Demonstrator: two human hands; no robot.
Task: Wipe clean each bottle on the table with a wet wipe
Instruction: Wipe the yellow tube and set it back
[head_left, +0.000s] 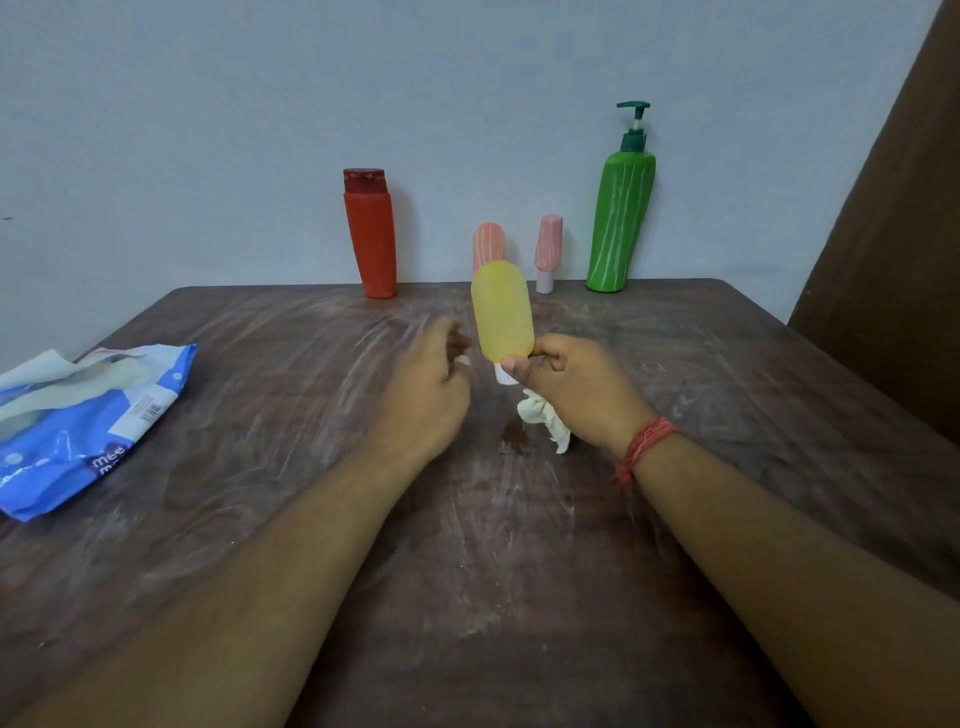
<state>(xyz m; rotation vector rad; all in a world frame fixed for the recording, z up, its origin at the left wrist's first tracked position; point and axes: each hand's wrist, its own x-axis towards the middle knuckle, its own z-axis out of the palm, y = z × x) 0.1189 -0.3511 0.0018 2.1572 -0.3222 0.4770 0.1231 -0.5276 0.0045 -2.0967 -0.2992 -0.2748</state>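
My right hand (574, 392) pinches the lower end of a yellow bottle (503, 318) with a white cap, held upright above the table. A crumpled white wet wipe (545, 422) hangs from the same hand. My left hand (428, 387) is blurred just left of the bottle, fingers loosely curled, holding nothing. Along the back edge stand a red bottle (370, 236), a salmon striped bottle (488, 248) partly hidden behind the yellow one, a small pink bottle (548, 252) and a green pump bottle (621, 218).
A blue wet-wipe pack (88, 426) lies open at the left edge of the smeared brown table (311, 364). A dark brown panel (893, 234) rises at the right. A pale wall stands right behind the bottles.
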